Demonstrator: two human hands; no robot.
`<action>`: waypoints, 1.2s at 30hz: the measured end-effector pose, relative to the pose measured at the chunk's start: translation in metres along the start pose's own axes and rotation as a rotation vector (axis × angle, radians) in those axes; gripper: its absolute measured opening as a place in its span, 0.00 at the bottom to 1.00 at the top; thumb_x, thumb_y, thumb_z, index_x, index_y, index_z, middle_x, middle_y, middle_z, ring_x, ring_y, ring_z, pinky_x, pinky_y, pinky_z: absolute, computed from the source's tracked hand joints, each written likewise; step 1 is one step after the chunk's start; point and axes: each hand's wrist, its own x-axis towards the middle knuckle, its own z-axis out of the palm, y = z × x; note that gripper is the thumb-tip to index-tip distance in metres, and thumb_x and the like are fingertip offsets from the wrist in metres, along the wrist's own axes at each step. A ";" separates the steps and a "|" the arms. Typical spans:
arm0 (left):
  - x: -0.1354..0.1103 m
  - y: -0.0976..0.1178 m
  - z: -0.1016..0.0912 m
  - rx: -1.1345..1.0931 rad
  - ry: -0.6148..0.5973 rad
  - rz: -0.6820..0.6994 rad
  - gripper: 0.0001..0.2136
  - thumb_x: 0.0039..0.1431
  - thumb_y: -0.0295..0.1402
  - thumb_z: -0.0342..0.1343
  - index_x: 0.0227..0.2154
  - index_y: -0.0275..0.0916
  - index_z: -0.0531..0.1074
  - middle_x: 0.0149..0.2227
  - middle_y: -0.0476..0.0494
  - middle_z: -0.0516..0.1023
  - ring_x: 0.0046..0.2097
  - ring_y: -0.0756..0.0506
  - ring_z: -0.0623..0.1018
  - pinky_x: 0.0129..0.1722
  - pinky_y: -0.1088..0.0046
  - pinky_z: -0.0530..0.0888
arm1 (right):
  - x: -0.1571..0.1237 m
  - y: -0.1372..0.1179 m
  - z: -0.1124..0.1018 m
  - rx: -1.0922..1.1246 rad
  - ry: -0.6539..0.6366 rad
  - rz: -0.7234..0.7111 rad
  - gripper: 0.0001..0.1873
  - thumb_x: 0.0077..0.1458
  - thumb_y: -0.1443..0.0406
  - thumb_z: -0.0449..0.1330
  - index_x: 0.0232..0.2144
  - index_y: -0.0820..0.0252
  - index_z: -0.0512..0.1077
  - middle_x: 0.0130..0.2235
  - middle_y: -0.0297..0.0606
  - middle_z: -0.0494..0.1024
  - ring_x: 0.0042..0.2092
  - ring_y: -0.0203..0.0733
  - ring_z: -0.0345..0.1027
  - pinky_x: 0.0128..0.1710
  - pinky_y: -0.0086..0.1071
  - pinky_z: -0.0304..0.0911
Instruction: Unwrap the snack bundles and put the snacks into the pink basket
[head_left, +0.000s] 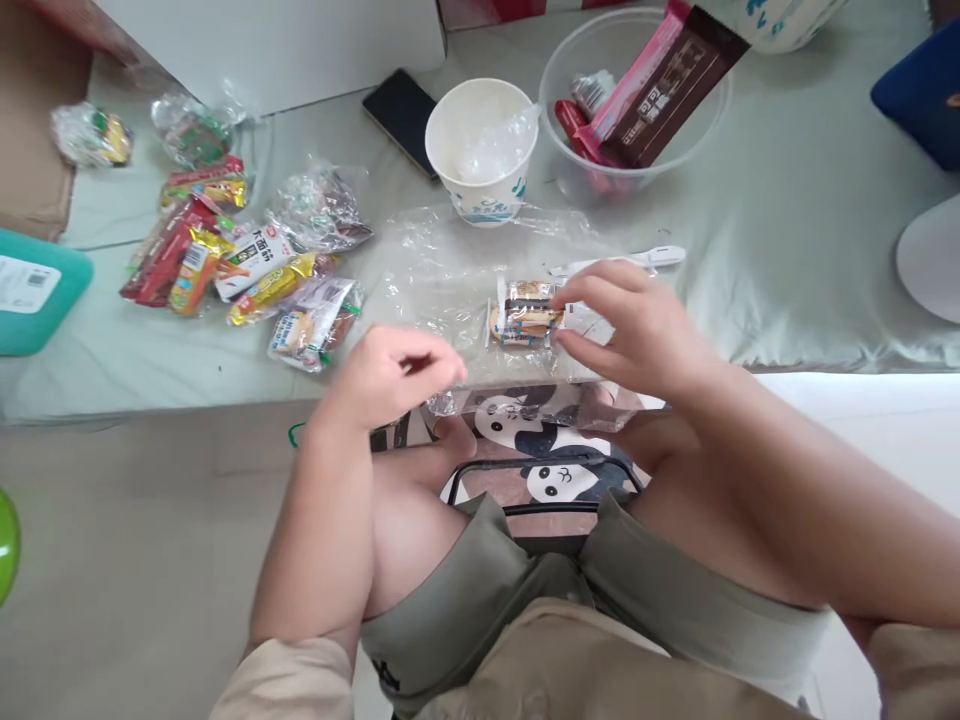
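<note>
On a sheet of clear plastic film (420, 270), spread to the table's front edge, lie small wrapped snack packets (525, 310), side by side. My right hand (637, 325) reaches in from the right; its thumb and fingertips span the packets' right end and touch them. My left hand (397, 370) is at the front edge, left of the packets, thumb and forefinger pinched together at the film's near edge. A white plastic strip or utensil (664, 257) lies just behind my right hand.
A paper cup (484, 200) with clear plastic inside and a clear bowl (675, 175) of wrapped bars stand behind. A black phone (405, 115) lies beside the cup. Several snack packets (259, 260) are piled left, near a teal container (45, 260). A white box (300, 40) stands at the back.
</note>
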 end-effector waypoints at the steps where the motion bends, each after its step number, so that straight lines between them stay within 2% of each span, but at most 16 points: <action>1: 0.007 0.000 0.008 -0.017 0.088 0.027 0.12 0.61 0.36 0.55 0.27 0.40 0.81 0.30 0.47 0.86 0.30 0.48 0.82 0.33 0.72 0.80 | 0.002 -0.001 0.009 -0.043 -0.001 -0.030 0.15 0.60 0.62 0.59 0.49 0.55 0.75 0.51 0.47 0.80 0.52 0.55 0.72 0.52 0.48 0.67; 2: 0.014 -0.001 0.017 0.013 0.201 0.062 0.10 0.62 0.34 0.55 0.32 0.39 0.82 0.36 0.46 0.87 0.37 0.47 0.84 0.41 0.70 0.81 | 0.005 -0.001 0.017 -0.084 -0.020 -0.046 0.19 0.58 0.62 0.60 0.52 0.54 0.74 0.55 0.48 0.78 0.55 0.57 0.71 0.54 0.50 0.66; 4: 0.029 -0.005 0.033 0.099 0.239 0.133 0.12 0.62 0.29 0.55 0.44 0.39 0.81 0.48 0.43 0.86 0.51 0.44 0.83 0.57 0.64 0.78 | 0.010 -0.002 0.031 -0.155 -0.072 -0.034 0.27 0.55 0.63 0.61 0.58 0.53 0.71 0.61 0.49 0.74 0.59 0.61 0.68 0.56 0.54 0.65; 7: 0.045 -0.012 0.046 0.204 0.166 0.103 0.22 0.60 0.22 0.51 0.56 0.37 0.75 0.62 0.39 0.79 0.66 0.41 0.75 0.70 0.58 0.69 | 0.019 -0.003 0.041 -0.191 -0.129 0.040 0.34 0.54 0.61 0.61 0.64 0.54 0.67 0.64 0.51 0.71 0.60 0.64 0.67 0.56 0.56 0.66; 11: 0.046 -0.014 0.042 0.337 0.003 -0.115 0.31 0.61 0.24 0.52 0.69 0.37 0.63 0.74 0.36 0.62 0.77 0.33 0.57 0.76 0.43 0.53 | 0.027 -0.001 0.035 -0.157 -0.164 0.084 0.38 0.53 0.58 0.63 0.66 0.57 0.66 0.63 0.52 0.73 0.58 0.63 0.72 0.54 0.53 0.69; 14: 0.041 -0.012 0.036 0.373 -0.099 -0.180 0.37 0.60 0.28 0.54 0.73 0.36 0.55 0.77 0.36 0.53 0.79 0.30 0.47 0.76 0.40 0.46 | 0.029 0.002 0.027 -0.113 -0.154 0.087 0.33 0.55 0.57 0.61 0.63 0.56 0.69 0.60 0.49 0.78 0.54 0.59 0.76 0.50 0.47 0.71; 17: 0.040 -0.011 0.033 0.398 -0.145 -0.182 0.41 0.58 0.30 0.58 0.74 0.35 0.53 0.78 0.34 0.48 0.79 0.28 0.44 0.76 0.40 0.44 | 0.030 0.004 0.021 -0.106 -0.109 0.121 0.27 0.58 0.57 0.59 0.59 0.56 0.72 0.52 0.45 0.83 0.48 0.56 0.79 0.45 0.43 0.71; 20: 0.041 -0.011 0.034 0.421 -0.169 -0.180 0.44 0.55 0.32 0.62 0.74 0.37 0.52 0.79 0.34 0.44 0.79 0.27 0.41 0.76 0.40 0.42 | 0.032 0.002 0.019 -0.122 -0.064 0.150 0.23 0.60 0.58 0.58 0.56 0.56 0.74 0.47 0.45 0.85 0.44 0.55 0.79 0.42 0.42 0.70; 22: 0.042 -0.011 0.034 0.408 -0.181 -0.179 0.43 0.57 0.36 0.62 0.74 0.39 0.52 0.79 0.35 0.43 0.79 0.26 0.39 0.76 0.38 0.41 | 0.032 0.002 0.018 -0.101 -0.054 0.153 0.23 0.60 0.58 0.58 0.55 0.56 0.74 0.47 0.46 0.85 0.45 0.56 0.79 0.43 0.43 0.70; 25: 0.044 -0.012 0.034 0.385 -0.167 -0.206 0.39 0.65 0.47 0.58 0.74 0.38 0.52 0.79 0.33 0.44 0.79 0.26 0.39 0.74 0.35 0.42 | 0.031 0.004 0.018 -0.044 -0.039 0.144 0.23 0.60 0.57 0.58 0.56 0.57 0.74 0.49 0.47 0.83 0.47 0.54 0.78 0.46 0.43 0.71; 27: 0.044 -0.014 0.034 0.422 -0.149 -0.233 0.42 0.64 0.52 0.59 0.74 0.38 0.53 0.79 0.31 0.43 0.79 0.25 0.39 0.74 0.34 0.41 | 0.031 0.008 0.018 -0.006 -0.015 0.145 0.23 0.61 0.57 0.58 0.56 0.58 0.74 0.50 0.48 0.82 0.47 0.53 0.77 0.46 0.43 0.71; 33: 0.040 -0.017 0.027 0.474 -0.159 -0.224 0.49 0.55 0.46 0.70 0.75 0.45 0.52 0.79 0.36 0.42 0.79 0.27 0.39 0.75 0.34 0.40 | 0.034 0.021 0.018 0.089 0.031 0.179 0.23 0.61 0.60 0.56 0.56 0.58 0.73 0.52 0.48 0.81 0.51 0.55 0.75 0.50 0.48 0.71; 36: 0.036 -0.014 0.020 0.484 -0.232 -0.257 0.55 0.50 0.43 0.73 0.76 0.45 0.47 0.79 0.37 0.39 0.79 0.27 0.36 0.75 0.35 0.39 | 0.035 0.021 0.020 0.068 0.036 0.191 0.25 0.61 0.61 0.54 0.59 0.59 0.72 0.56 0.51 0.79 0.56 0.57 0.74 0.53 0.50 0.71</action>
